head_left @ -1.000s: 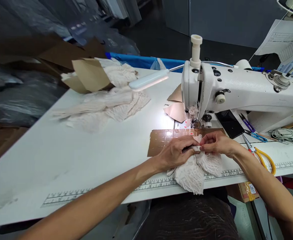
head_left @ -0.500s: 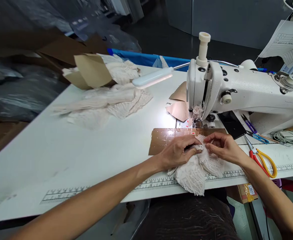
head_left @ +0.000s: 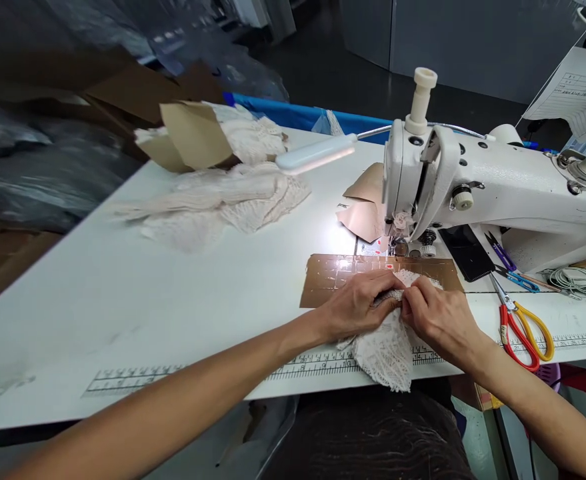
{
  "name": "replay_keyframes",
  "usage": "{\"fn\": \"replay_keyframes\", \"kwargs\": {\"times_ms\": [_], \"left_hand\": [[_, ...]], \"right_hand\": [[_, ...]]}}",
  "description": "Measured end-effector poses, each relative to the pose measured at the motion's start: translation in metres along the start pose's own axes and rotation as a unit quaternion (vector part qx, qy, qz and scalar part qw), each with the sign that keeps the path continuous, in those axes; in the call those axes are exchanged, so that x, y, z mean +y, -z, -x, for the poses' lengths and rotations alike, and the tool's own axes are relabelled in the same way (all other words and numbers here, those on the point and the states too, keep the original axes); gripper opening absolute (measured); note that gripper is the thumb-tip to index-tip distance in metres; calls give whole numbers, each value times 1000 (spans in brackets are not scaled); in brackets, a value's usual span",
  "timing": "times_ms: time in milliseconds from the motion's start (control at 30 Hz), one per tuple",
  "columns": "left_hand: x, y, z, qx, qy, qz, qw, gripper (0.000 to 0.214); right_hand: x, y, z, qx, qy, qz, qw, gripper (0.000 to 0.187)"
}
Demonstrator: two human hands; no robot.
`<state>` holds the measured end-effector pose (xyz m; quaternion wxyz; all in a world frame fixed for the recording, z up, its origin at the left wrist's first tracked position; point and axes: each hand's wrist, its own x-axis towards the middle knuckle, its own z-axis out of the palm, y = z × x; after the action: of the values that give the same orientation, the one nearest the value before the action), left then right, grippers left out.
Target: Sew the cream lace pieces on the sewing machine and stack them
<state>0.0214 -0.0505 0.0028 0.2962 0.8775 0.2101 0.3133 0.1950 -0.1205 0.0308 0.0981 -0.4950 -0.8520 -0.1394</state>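
Cream lace piece [head_left: 383, 348] lay bunched at the near edge of the white table [head_left: 173, 300], its lower part hanging just over the edge, across the printed ruler strip [head_left: 137, 381] that ran along that edge. The left hand [head_left: 357, 308] rested on the left part of the lace, fingers curled and closed on its upper edge. The right hand [head_left: 439, 319] met it from the right, fingertips pinched on the same edge, so the two hands touched over the cloth. The far tip of the lace lay on a brown card [head_left: 330, 277] taped flat to the table just beyond the hands.

To the right, near the right forearm, a pair of scissors [head_left: 523, 325] with red and yellow handles lay flat, blades pointing far. Beyond them lay small blue clippers [head_left: 517, 279] and a dark phone [head_left: 465, 248], with a coil of pale cable [head_left: 579, 280] further right.

Behind the card stood the white sewing machine [head_left: 503, 193], its needle end just beyond the lace tip, with loose brown paper pieces [head_left: 363, 208] to its left. A white lamp [head_left: 317, 153] on a bent neck reached out leftward from behind the machine. Well apart, on the far left of the table, a heap of more lace [head_left: 223, 200] lay under and beside folded cardboard [head_left: 193, 133]. A printed sheet [head_left: 580, 93] hung at the far right.
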Motion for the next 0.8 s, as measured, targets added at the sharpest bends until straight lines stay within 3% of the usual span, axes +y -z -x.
{"fn": "replay_keyframes", "kwargs": {"times_ms": [100,167,300,367,467,567,667,800], "left_hand": [[0,0,0,-9,11,-3,1000,15],[1,0,-1,-9,19,-6,1000,14],[3,1,-2,-15,40,0,999,12],[4,1,-2,-19,52,9,998,11],[4,2,-3,-22,72,24,997,12],[6,3,-4,-25,109,41,993,13],[9,5,-6,-23,148,58,987,16],[11,6,-8,-19,185,81,979,19]], "right_hand": [[1,-8,-3,-27,-24,-23,999,14],[5,-13,-5,-28,-46,-101,993,11],[25,-8,4,19,-108,-332,937,11],[41,4,19,50,-168,-369,913,19],[69,25,58,88,-253,-265,926,24],[87,39,105,27,-293,-151,944,29],[87,37,141,-63,-324,-97,939,39],[72,25,158,-81,-343,-60,934,44]]}}
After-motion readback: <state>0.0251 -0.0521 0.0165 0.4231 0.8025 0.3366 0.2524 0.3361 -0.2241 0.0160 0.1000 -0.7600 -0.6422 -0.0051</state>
